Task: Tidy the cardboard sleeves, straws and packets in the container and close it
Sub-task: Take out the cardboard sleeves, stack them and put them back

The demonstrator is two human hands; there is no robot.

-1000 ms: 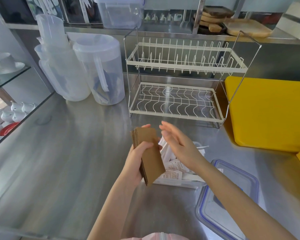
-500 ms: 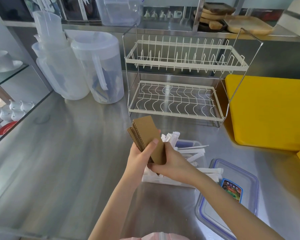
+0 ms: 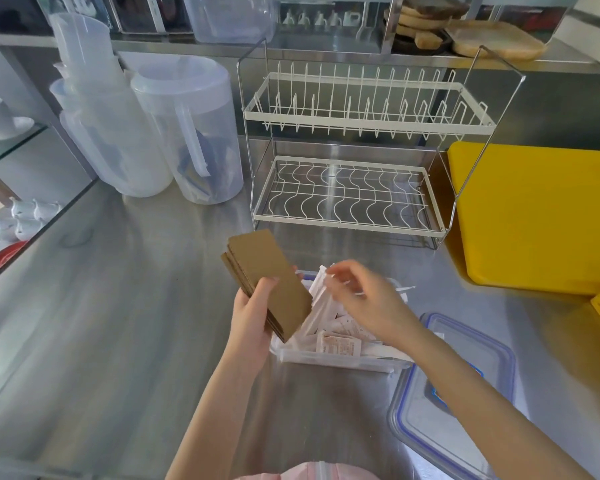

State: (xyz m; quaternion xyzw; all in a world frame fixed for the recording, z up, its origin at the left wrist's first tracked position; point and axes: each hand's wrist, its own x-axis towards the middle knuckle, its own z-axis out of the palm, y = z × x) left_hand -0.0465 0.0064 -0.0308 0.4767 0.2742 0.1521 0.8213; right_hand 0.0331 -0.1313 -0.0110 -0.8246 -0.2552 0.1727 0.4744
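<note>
Container [image 3: 340,361] holds packets [image 3: 338,345], straws [image 3: 317,299] (lid [image 3: 465,403] beside).

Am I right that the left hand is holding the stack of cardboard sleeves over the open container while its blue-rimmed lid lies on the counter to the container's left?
Not quite: the head view shows the blue-rimmed lid on the counter to the container's right. The left hand does hold the cardboard sleeves over it.

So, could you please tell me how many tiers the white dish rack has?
2: an upper tier with upright prongs, and a lower tier of wavy wires directly below it on the steel counter, behind the open container.
</note>
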